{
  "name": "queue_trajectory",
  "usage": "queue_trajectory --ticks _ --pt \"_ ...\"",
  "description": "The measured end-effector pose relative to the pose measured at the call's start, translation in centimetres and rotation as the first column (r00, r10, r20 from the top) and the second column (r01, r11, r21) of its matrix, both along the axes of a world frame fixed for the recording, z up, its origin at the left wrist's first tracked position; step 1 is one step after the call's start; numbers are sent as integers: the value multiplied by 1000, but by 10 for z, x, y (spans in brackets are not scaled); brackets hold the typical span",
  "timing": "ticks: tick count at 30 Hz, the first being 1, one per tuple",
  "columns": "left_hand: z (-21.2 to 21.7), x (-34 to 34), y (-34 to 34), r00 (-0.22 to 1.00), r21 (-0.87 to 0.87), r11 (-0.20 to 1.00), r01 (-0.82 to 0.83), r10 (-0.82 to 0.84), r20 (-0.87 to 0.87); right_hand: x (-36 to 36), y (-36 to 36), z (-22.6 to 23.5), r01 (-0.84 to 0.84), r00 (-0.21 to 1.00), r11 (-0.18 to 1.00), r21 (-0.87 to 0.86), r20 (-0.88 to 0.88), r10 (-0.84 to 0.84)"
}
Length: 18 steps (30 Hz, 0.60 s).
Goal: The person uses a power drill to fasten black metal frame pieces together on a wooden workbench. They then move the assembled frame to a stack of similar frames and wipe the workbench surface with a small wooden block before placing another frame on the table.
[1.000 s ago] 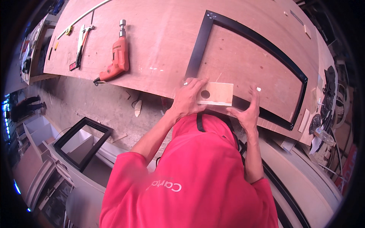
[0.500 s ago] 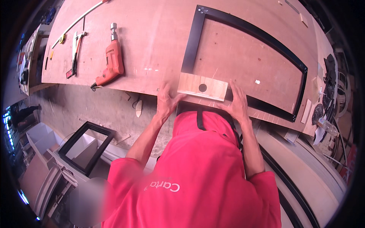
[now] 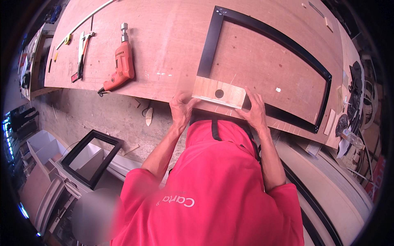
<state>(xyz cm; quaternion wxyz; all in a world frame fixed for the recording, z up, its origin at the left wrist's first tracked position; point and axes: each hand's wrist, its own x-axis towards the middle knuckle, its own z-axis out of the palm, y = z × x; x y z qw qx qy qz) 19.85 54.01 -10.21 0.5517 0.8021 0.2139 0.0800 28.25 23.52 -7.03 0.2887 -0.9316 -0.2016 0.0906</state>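
Observation:
A pale plywood block [image 3: 234, 95] with a dark round hole lies across the near left corner of a black curved frame [image 3: 283, 37], which rests flat on the workbench. The frame's corner under the block is hidden. My left hand [image 3: 182, 110] holds the block's left end, thumb along its near edge. At the other end, the fingers and thumb of my right hand [image 3: 255, 110] close around the block. Left of my hands, a red power drill [image 3: 124, 63] lies on the bench with a metal socket-like bit pointing away from me.
A hammer [image 3: 85, 51], a yellow tape measure [image 3: 68, 39] and a long white strip [image 3: 91, 16] lie at the bench's left. Below on the left, a black rectangular frame [image 3: 87, 177] leans over white boxes. A clear plastic bottle [image 3: 352, 138] sits at the right edge.
My hands have drawn in to the two ends of the plywood block, the fingers now closer against it. The block has shifted very slightly; the drill and black frame stay put.

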Motion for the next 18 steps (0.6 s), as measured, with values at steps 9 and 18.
queue_trajectory --ticks 9,18 --pt "7 1 -1 1000 -52 999 -18 18 9 0 -1 -4 4 1000 1000 28 10 -4" --pt "-3 -1 -2 998 -81 995 -65 64 -10 0 -4 -11 -9 1000 999 47 27 7"
